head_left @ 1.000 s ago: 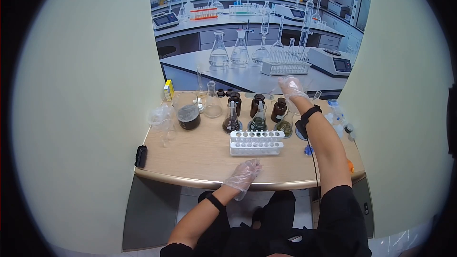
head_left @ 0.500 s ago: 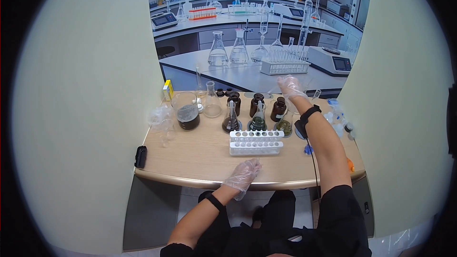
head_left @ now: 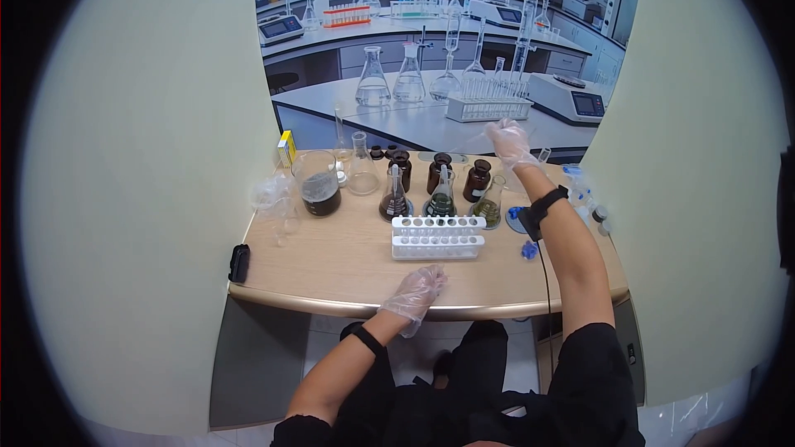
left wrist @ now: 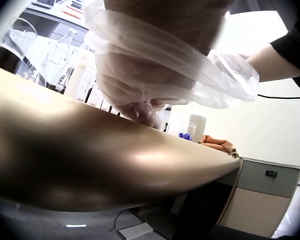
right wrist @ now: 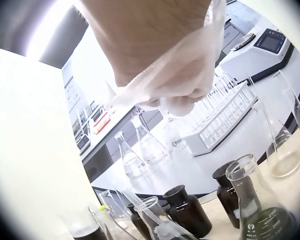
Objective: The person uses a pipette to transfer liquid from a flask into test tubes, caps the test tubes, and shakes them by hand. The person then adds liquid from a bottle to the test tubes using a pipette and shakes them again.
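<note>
The gloved left hand (head_left: 416,291) rests by the front edge of the table (head_left: 331,261), fingers loosely bent, just before the white rack (head_left: 437,253). Near the back edge hangs the gloved right hand (head_left: 509,142), above a brown bottle (head_left: 476,182); whether it grips anything, I can't tell.

A gloved hand (right wrist: 177,87) hangs above brown bottles (right wrist: 190,215) and conical flasks (right wrist: 262,220).

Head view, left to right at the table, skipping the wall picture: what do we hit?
Black object → beaker of dark liquid → clear conical flask → white rack → right hand → dark-capped container.
</note>
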A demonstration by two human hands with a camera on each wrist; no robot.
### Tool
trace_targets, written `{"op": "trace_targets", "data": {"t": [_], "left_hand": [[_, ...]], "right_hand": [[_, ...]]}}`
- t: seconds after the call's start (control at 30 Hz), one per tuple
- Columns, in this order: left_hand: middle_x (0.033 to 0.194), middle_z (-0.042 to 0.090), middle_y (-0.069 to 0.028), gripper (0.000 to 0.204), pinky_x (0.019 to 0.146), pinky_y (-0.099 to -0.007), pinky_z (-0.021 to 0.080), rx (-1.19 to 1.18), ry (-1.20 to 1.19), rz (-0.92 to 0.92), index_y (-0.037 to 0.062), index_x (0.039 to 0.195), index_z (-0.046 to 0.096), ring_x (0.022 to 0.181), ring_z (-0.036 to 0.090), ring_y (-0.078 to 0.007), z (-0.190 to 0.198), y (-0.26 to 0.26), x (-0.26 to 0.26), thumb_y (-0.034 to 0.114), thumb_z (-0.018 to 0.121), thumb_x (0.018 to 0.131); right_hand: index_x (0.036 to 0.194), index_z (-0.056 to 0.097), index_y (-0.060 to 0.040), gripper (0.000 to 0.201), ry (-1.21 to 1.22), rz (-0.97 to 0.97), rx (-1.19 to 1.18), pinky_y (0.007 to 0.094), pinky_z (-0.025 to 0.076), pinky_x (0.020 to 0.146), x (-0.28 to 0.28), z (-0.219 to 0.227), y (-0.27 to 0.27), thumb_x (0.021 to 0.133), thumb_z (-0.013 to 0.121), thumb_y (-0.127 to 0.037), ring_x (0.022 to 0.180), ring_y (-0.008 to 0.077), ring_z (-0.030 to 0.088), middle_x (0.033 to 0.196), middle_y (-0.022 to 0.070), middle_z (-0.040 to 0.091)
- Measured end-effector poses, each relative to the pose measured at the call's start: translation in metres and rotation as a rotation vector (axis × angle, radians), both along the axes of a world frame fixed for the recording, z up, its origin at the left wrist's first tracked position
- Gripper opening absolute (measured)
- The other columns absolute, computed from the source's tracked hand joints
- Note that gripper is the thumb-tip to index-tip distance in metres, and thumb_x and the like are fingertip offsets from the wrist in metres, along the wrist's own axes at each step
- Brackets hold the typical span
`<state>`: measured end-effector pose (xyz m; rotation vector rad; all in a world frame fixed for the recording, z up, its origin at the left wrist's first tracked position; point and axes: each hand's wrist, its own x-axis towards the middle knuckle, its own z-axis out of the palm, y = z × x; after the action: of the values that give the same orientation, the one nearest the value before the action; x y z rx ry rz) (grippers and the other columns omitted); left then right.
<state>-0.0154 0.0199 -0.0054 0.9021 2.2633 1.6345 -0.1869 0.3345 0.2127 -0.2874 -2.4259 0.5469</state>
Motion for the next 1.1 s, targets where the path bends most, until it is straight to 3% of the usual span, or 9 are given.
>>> {"op": "trace_targets", "data": {"t": [0.03,0.1,0.17,0.2,0.23,0.33,0.57,0.77,1.1], "left_hand": [[0.095,0.072,-0.015,0.018,0.076,-0.0441,0.052,0.004,-0.004,-0.002,0.0061,0.109,0.063,0.087,0.068,-0.0366,-0.002,0.001,0.0,0.023,0.058,0.105],[0.078,0.06,-0.0053,0.025,0.068,-0.0344,0.046,-0.019,0.117,0.015,0.0052,0.096,0.064,0.071,0.056,-0.017,0.001,0.001,-0.001,0.024,0.055,0.11],[0.077,0.061,-0.0057,0.022,0.068,-0.0347,0.047,-0.068,0.112,0.026,0.0052,0.096,0.064,0.07,0.056,-0.0172,0.012,0.0,0.003,0.021,0.056,0.109],[0.077,0.061,-0.0066,0.02,0.067,-0.0359,0.047,-0.041,0.085,0.03,0.0052,0.096,0.064,0.07,0.057,-0.0187,0.013,0.0,0.004,0.021,0.057,0.107],[0.076,0.061,-0.0076,0.019,0.067,-0.0372,0.047,-0.015,0.056,0.034,0.0052,0.097,0.065,0.069,0.057,-0.0203,0.013,-0.001,0.005,0.02,0.058,0.106],[0.077,0.063,-0.0107,0.018,0.067,-0.0399,0.048,-0.092,0.134,0.023,0.0048,0.102,0.066,0.069,0.06,-0.0242,0.011,0.0,0.001,0.022,0.059,0.104],[0.082,0.066,-0.0165,0.018,0.071,-0.0436,0.051,-0.102,0.177,0.048,0.0056,0.103,0.066,0.075,0.065,-0.0325,0.022,-0.003,0.007,0.023,0.06,0.103],[0.084,0.067,-0.018,0.017,0.072,-0.0444,0.051,-0.07,0.217,0.065,0.005,0.103,0.066,0.077,0.065,-0.0348,0.021,-0.001,0.007,0.021,0.06,0.102],[0.074,0.058,-0.0017,0.014,0.061,-0.0339,0.046,-0.032,0.103,0.033,0.0061,0.099,0.066,0.067,0.055,-0.0139,0.021,-0.001,0.009,0.018,0.059,0.102]], "right_hand": [[0.102,0.07,0.001,0.052,0.031,0.034,-0.093,0.0479,0.05,0.095,0.018,0.01,-0.003,0.093,0.058,-0.049,0.103,0.0446,0.067,0.108,0.028,0.071],[0.099,0.07,0.0001,0.048,0.055,0.066,-0.183,0.0482,0.05,0.091,0.053,0.026,-0.009,0.091,0.061,-0.046,0.099,0.0446,0.066,0.103,0.0273,0.07],[0.098,0.069,0.0,0.044,0.144,0.114,-0.259,0.0454,0.05,0.087,0.089,0.037,-0.016,0.091,0.064,-0.044,0.093,0.0383,0.066,0.1,0.0239,0.071],[0.097,0.067,0.0008,0.042,0.158,0.168,-0.313,0.0404,0.05,0.079,0.109,0.043,-0.022,0.092,0.068,-0.041,0.084,0.0255,0.062,0.09,0.0148,0.067],[0.097,0.067,0.0008,0.042,0.148,0.166,-0.312,0.0404,0.05,0.079,0.126,0.045,-0.026,0.092,0.068,-0.041,0.084,0.0255,0.062,0.09,0.0148,0.067],[0.095,0.066,-0.0027,0.03,0.057,0.381,-0.494,0.0282,0.042,0.066,0.18,0.045,-0.042,0.098,0.071,-0.032,0.077,0.0067,0.046,0.083,-0.0035,0.053],[0.098,0.065,-0.0026,0.027,-0.184,0.413,-0.257,0.0292,0.043,0.066,0.259,0.039,-0.078,0.1,0.069,-0.029,0.076,0.0089,0.049,0.086,0.0003,0.057],[0.097,0.064,-0.0018,0.026,-0.236,0.466,-0.362,0.0323,0.045,0.066,0.268,0.019,-0.078,0.1,0.067,-0.028,0.077,0.0115,0.051,0.085,0.0036,0.058],[0.097,0.065,-0.0022,0.022,-0.214,0.514,-0.259,0.0308,0.045,0.064,0.267,-0.008,-0.081,0.101,0.066,-0.024,0.071,0.0094,0.052,0.076,0.0007,0.058]]}}
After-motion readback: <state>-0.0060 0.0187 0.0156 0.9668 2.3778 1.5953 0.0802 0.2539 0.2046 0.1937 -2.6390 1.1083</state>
